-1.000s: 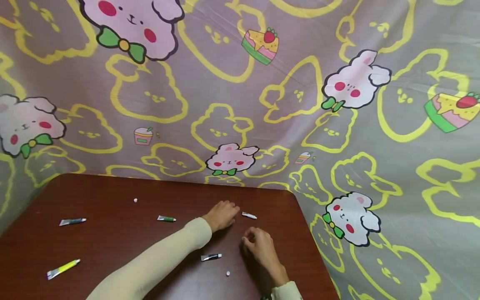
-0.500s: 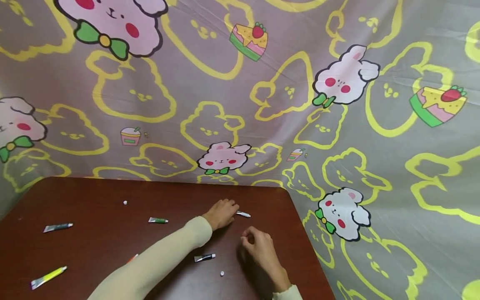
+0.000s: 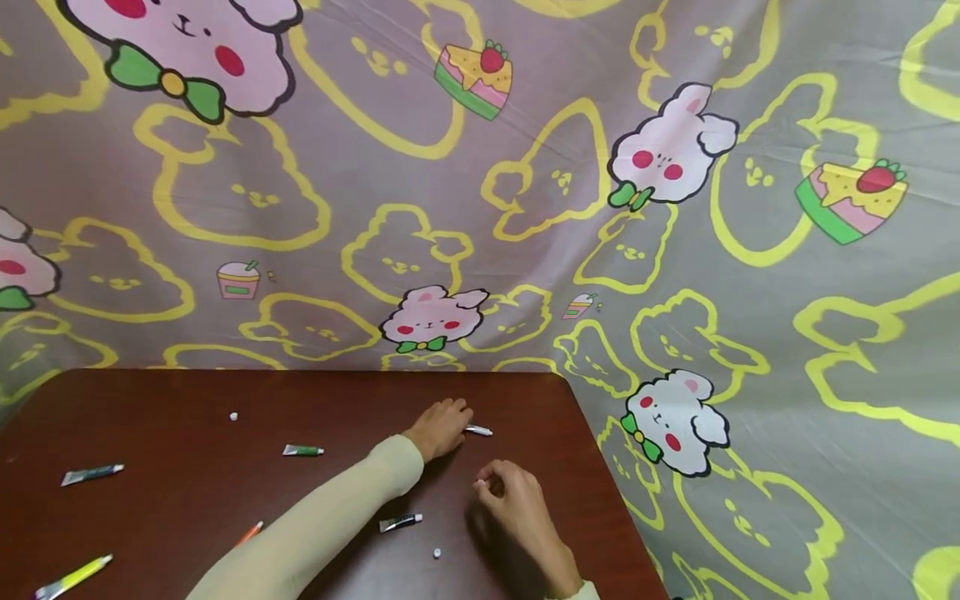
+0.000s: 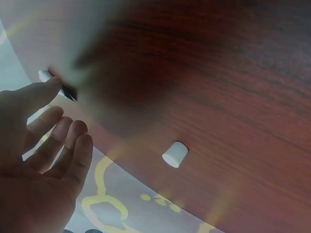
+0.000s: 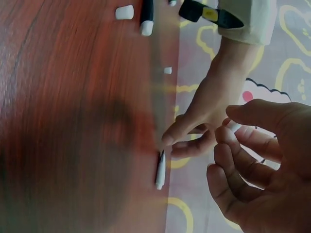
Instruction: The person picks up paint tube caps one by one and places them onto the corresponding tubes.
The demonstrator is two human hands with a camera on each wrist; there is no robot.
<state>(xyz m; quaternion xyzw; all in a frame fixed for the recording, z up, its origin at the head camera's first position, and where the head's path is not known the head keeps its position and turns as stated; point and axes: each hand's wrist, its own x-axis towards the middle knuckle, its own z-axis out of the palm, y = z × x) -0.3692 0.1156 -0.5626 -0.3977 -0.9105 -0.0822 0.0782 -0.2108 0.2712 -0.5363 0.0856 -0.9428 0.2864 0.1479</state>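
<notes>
Against the black tube (image 3: 401,522): the yellow tube (image 3: 72,577) lay far left and nearer you, the blue tube (image 3: 92,474) far left and farther back. The far cap (image 3: 233,416) sat left, well back; the orange tube (image 3: 251,532) left, partly under your left sleeve (image 3: 315,522), which blocked that side. The green tube (image 3: 303,451) lay left, farther back. Wide tabletop (image 3: 172,500) separated blue from orange. The near cap (image 3: 437,553) was just right, nearer you. Behind, your left hand (image 3: 438,429) had loosely bent fingers, thumb at the tail of the white tube (image 3: 480,431), back-right; couldn't tell if it touched. Your right hand (image 3: 517,502), to the right, pinched a white cap (image 5: 234,126), thumb against forefinger. The table's back edge met printed fabric (image 3: 517,329); its right edge ran past your right hand, wood between.
</notes>
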